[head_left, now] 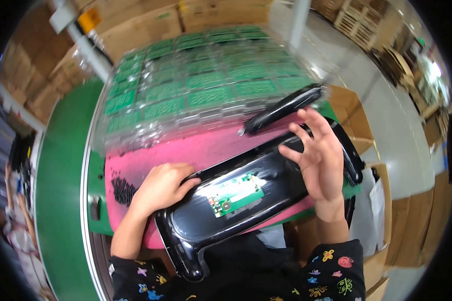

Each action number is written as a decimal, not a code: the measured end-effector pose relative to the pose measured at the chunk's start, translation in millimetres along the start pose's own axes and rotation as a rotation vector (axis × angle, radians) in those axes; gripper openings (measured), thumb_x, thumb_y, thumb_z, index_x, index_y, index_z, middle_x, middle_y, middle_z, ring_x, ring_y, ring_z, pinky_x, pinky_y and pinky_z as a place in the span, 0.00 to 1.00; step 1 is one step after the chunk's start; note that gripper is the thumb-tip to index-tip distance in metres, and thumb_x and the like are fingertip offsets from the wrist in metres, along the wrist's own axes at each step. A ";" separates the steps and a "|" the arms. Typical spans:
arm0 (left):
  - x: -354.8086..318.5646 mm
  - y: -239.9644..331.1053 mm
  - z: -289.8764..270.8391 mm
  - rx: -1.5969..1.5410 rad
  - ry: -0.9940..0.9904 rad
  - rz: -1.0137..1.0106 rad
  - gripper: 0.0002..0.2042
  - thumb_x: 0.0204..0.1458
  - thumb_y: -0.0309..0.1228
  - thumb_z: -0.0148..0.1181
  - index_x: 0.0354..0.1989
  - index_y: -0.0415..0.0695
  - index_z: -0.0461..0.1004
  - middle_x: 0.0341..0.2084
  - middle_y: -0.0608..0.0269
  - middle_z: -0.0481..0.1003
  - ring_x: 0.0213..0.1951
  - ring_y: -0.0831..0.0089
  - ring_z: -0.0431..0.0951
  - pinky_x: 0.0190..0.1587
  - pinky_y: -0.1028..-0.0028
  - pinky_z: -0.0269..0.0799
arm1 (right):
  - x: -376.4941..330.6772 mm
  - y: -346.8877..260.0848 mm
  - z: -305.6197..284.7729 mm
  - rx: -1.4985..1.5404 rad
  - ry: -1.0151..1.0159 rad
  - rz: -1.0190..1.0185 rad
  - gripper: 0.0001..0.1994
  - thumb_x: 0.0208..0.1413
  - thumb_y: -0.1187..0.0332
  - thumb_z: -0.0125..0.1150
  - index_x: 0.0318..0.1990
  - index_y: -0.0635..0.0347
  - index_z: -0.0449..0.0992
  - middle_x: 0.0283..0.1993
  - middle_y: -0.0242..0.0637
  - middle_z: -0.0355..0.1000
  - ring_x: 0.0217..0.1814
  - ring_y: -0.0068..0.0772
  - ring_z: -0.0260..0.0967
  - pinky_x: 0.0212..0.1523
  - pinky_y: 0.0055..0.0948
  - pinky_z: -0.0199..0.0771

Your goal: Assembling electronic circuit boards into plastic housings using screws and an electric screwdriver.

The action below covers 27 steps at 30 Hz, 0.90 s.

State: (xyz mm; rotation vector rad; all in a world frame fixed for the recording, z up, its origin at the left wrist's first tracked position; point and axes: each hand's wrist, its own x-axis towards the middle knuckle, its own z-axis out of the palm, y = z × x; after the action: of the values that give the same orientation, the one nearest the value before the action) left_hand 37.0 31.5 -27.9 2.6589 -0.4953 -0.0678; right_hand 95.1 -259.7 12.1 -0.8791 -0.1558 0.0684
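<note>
A large glossy black plastic housing (281, 185) lies slantwise on the pink mat (211, 144), with a curved leg at each end. On its recessed middle sits a small green circuit board (236, 194). My left hand (168, 186) grips the housing's far edge near its left end, thumb on top and the other fingers partly hidden. Over the right end, my right hand (320, 158) is raised with its fingers spread and nothing in it. Just beyond that hand, a long shiny black piece (284, 109) lies tilted in front of the trays.
Stacked clear plastic trays (206, 118) full of green circuit boards cover the far side. Small black parts (123, 190) are heaped at the mat's left. Open cardboard boxes (351, 118) stand on the right. A green surface with a pale rail (85, 200) runs along the left.
</note>
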 end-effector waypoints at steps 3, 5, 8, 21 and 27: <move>-2.7 10.3 -0.5 0.064 0.070 -0.052 0.11 0.50 0.32 0.62 0.24 0.37 0.73 0.21 0.48 0.71 0.28 0.46 0.73 0.30 0.55 0.66 | -24.7 -10.2 -38.3 -0.114 -0.023 -0.360 0.13 0.42 0.91 0.37 0.32 0.62 0.61 0.26 0.32 0.59 0.23 0.22 0.57 0.27 0.26 0.69; -8.1 20.1 -7.6 0.122 0.160 -0.112 0.09 0.47 0.27 0.63 0.24 0.35 0.72 0.19 0.48 0.69 0.24 0.46 0.70 0.26 0.59 0.63 | -46.2 -31.5 -66.3 -0.291 -0.027 -0.420 0.14 0.33 0.91 0.34 0.26 0.63 0.61 0.23 0.31 0.57 0.22 0.21 0.55 0.24 0.21 0.61; -21.6 45.7 -23.6 0.155 0.382 -0.046 0.04 0.45 0.19 0.62 0.30 0.32 0.76 0.21 0.47 0.72 0.23 0.51 0.72 0.26 0.62 0.64 | -77.9 -62.4 -114.5 -0.493 0.183 -0.448 0.14 0.28 0.91 0.33 0.20 0.61 0.59 0.20 0.29 0.56 0.20 0.20 0.54 0.21 0.19 0.51; -181.0 -57.2 -47.8 0.807 0.989 -0.014 0.12 0.52 0.31 0.66 0.29 0.31 0.77 0.26 0.49 0.77 0.27 0.57 0.76 0.32 0.64 0.74 | -238.2 58.4 -498.2 -1.124 1.129 0.718 0.21 0.56 0.55 0.51 0.40 0.65 0.80 0.43 0.49 0.78 0.45 0.48 0.77 0.51 0.40 0.73; -292.1 -202.7 -117.5 0.899 0.848 -0.106 0.13 0.53 0.33 0.65 0.27 0.31 0.77 0.24 0.51 0.77 0.27 0.58 0.77 0.31 0.65 0.74 | -238.2 97.5 -484.6 -1.383 1.166 0.998 0.19 0.53 0.58 0.52 0.40 0.64 0.80 0.48 0.52 0.76 0.50 0.52 0.75 0.53 0.44 0.73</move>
State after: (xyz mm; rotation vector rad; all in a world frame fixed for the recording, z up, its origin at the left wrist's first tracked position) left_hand -154.1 353.3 -16.3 3.1204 -0.0783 1.4916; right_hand -60.0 -596.0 -392.8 -2.1437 1.5206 0.3881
